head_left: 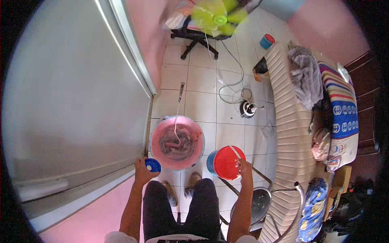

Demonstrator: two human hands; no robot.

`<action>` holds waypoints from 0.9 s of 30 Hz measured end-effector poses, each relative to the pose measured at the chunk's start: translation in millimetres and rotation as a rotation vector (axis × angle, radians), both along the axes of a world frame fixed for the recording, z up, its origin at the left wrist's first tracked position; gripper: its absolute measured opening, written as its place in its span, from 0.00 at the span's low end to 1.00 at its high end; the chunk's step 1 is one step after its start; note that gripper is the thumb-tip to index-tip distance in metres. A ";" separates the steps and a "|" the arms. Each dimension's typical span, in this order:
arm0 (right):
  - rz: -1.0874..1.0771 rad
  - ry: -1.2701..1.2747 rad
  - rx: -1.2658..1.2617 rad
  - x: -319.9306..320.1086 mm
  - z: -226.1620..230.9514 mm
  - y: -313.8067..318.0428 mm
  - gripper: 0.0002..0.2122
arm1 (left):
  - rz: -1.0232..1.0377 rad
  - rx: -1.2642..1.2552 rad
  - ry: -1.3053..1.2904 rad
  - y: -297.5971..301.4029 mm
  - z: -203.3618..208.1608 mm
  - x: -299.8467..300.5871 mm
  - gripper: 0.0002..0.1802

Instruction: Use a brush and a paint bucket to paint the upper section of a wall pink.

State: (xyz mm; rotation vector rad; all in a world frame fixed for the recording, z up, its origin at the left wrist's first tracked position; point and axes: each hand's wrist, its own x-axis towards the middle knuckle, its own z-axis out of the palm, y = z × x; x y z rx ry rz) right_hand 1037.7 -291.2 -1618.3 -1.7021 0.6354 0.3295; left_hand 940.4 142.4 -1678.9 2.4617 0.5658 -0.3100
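Note:
My left hand is closed on a small round blue cup with a white spot inside it, held beside the wall. On the right, my right hand grips a blue bucket at its right rim, by a white strip that looks like its handle. The bucket's round top shows red; I cannot tell whether that is a lid or the inside. Between and beyond my hands stands a wide pink basin, smeared with greyish stuff. In it rests a paint roller, its long handle leaning over the far rim.
A metal-framed chair stands close to my right forearm. A long mattress runs along the right. A cord reel with loose cable lies on the tiles. Farther off are a green fan, a wheeled chair and a small blue tub.

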 end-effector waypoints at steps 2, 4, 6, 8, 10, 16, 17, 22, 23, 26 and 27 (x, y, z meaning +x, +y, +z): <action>-0.072 0.030 -0.027 -0.6 -63.0 -6.6 0.12 | -0.091 0.075 -0.049 1.2 -41.7 21.5 0.50; -0.116 0.017 -0.031 -3.0 -123.3 -18.1 0.11 | -0.111 0.088 -0.114 3.9 -78.7 36.7 0.49; -0.058 -0.160 -0.184 -3.7 -188.2 -43.4 0.12 | -0.060 0.083 -0.185 -1.0 -105.6 55.7 0.48; -0.184 -0.064 -0.107 12.5 -215.8 -31.3 0.13 | -0.054 0.056 -0.171 12.3 -118.2 74.3 0.49; -0.254 -0.065 -0.060 18.7 -232.0 -27.4 0.13 | -0.050 0.004 -0.152 15.5 -133.1 90.1 0.50; -0.268 -0.043 -0.151 22.6 -330.8 -59.6 0.13 | -0.069 0.093 -0.245 22.2 -177.7 117.7 0.49; -0.183 -0.204 -0.308 17.0 -356.8 -102.8 0.13 | -0.076 0.073 -0.265 17.2 -183.3 126.1 0.49; 0.113 -0.310 -0.758 18.0 -366.4 -127.4 0.14 | -0.098 0.072 -0.276 27.6 -197.7 129.3 0.47; 0.119 -0.302 -0.751 19.7 -359.4 -103.7 0.14 | -0.095 0.078 -0.266 32.6 -195.0 126.2 0.47; -0.098 -0.205 -1.619 33.7 -305.7 -4.4 0.17 | -0.085 0.078 -0.296 36.3 -187.1 122.7 0.45; 0.035 -0.381 -1.664 34.9 -307.1 4.0 0.19 | -0.089 0.073 -0.281 36.2 -187.0 124.8 0.44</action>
